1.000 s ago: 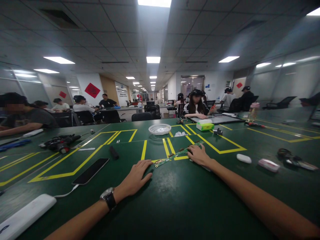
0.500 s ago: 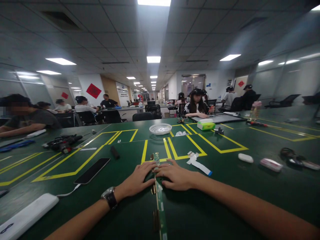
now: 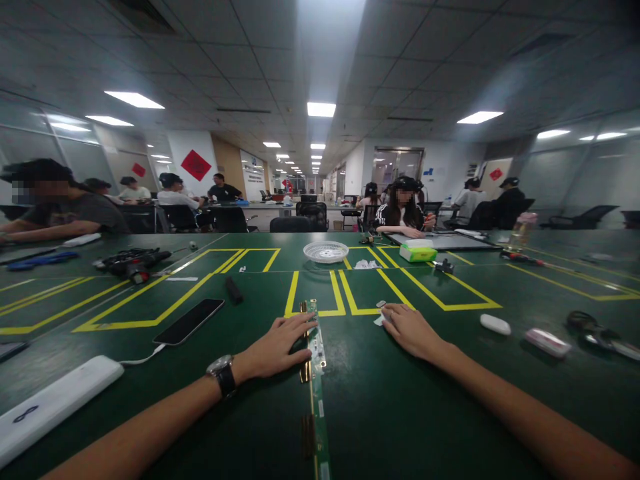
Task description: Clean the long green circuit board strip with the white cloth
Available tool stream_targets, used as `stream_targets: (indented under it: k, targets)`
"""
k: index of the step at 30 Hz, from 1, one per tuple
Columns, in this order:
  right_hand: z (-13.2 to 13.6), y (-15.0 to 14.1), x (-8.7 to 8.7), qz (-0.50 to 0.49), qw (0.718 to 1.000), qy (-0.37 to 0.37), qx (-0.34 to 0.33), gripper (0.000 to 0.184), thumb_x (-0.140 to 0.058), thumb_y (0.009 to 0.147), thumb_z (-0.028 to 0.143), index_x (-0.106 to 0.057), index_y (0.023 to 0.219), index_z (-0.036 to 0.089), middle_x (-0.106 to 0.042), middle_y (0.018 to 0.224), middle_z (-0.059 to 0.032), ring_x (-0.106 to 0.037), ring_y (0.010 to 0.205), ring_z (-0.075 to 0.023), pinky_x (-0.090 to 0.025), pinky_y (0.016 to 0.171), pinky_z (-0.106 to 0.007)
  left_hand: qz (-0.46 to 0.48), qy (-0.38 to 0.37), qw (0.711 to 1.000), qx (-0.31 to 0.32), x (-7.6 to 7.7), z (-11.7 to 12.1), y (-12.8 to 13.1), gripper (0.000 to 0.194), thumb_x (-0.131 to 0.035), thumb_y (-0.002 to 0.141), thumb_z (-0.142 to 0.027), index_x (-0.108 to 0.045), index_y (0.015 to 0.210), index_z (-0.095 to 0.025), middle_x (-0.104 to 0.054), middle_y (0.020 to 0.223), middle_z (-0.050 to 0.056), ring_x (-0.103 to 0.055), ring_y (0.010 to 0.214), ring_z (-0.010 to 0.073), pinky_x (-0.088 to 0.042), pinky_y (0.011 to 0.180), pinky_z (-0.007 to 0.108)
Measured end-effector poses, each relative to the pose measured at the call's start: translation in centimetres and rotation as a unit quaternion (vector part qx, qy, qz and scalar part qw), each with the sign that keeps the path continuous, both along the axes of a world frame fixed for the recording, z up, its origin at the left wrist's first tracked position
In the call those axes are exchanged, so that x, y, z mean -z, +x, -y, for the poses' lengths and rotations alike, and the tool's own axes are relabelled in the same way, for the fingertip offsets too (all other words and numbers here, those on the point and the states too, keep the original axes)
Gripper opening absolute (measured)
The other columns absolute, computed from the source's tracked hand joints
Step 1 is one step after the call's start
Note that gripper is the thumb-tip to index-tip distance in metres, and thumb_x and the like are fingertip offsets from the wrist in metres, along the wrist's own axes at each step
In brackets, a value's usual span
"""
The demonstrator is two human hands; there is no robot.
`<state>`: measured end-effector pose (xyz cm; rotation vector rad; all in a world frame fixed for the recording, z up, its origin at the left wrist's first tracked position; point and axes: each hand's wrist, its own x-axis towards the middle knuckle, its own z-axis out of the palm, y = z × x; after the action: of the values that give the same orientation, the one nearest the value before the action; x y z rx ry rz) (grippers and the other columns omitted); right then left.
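Note:
A long, narrow green circuit board [image 3: 320,400] with copper-coloured flex tabs [image 3: 306,427] along its left side lies lengthwise before me. My left hand [image 3: 280,345], wearing a watch [image 3: 223,375], rests on its upper part with fingers stretched across and the thumb apart. A whitish piece shows on the board beside the fingertips. To the right, my right hand [image 3: 413,330] reaches flat over a white ribbon cable [image 3: 380,321]. Its fingers are extended and cover most of the cable; whether they touch it I cannot tell.
A white basket [image 3: 325,252] and a green tissue pack [image 3: 418,251] stand farther back. A phone [image 3: 190,321] and white power strip [image 3: 60,407] lie left. White cases [image 3: 495,324] lie right. Yellow tape marks the green table [image 3: 240,433]. People [image 3: 403,207] sit beyond.
My right hand has left the circuit board and moved right, over the white ribbon cable. My left hand stays on the board. The view has tilted slightly.

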<state>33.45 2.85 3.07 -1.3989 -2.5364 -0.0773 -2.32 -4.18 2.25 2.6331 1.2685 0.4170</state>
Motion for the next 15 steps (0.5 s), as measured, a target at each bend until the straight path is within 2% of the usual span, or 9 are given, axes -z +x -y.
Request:
stream_targets:
  k: [3, 8, 11, 15]
  targets:
    - [0.8, -1.4, 0.0, -0.033, 0.997, -0.019, -0.065, 0.042, -0.039, 0.099, 0.034, -0.064, 0.125, 0.011, -0.060, 0.132, -0.0165, -0.054, 0.122, -0.0295, -0.039, 0.105, -0.047, -0.002, -0.006, 1.000, -0.003, 0.0, 0.0, 0.0, 0.058, -0.040, 0.100, -0.056, -0.030, 0.152, -0.032, -0.031, 0.159, 0.005, -0.029, 0.144, 0.0285, -0.025, 0.112, 0.048]
    - [3.9, -5.2, -0.3, -0.097, 0.973, -0.059, -0.203, 0.038, -0.043, 0.099, 0.030, -0.059, 0.131, 0.018, -0.061, 0.132, -0.0106, -0.053, 0.123, -0.0238, -0.038, 0.107, -0.041, -0.006, -0.006, 1.000, 0.001, -0.1, 0.1, 0.1, 0.057, -0.040, 0.100, -0.057, -0.035, 0.150, -0.031, -0.034, 0.157, 0.005, -0.030, 0.143, 0.0287, -0.025, 0.112, 0.047]
    - [5.5, -6.6, -0.2, -0.086, 0.968, -0.062, -0.229, 0.039, -0.043, 0.099, 0.031, -0.057, 0.134, 0.021, -0.059, 0.133, -0.0108, -0.050, 0.124, -0.0255, -0.038, 0.104, -0.043, -0.015, -0.007, 1.000, 0.004, -0.2, 0.1, 0.2, 0.058, -0.042, 0.098, -0.060, -0.037, 0.149, -0.031, -0.031, 0.159, 0.005, -0.029, 0.144, 0.0295, -0.025, 0.112, 0.049]
    - [6.3, -7.4, -0.3, -0.061, 0.967, -0.061, -0.239, 0.040, -0.041, 0.100, 0.030, -0.054, 0.137, 0.021, -0.056, 0.135, -0.0116, -0.046, 0.126, -0.0265, -0.037, 0.104, -0.045, -0.019, -0.006, 1.000, 0.004, -0.2, 0.0, 0.1, 0.061, -0.045, 0.096, -0.061, -0.037, 0.149, -0.031, -0.029, 0.159, 0.005, -0.029, 0.144, 0.0303, -0.024, 0.112, 0.050]
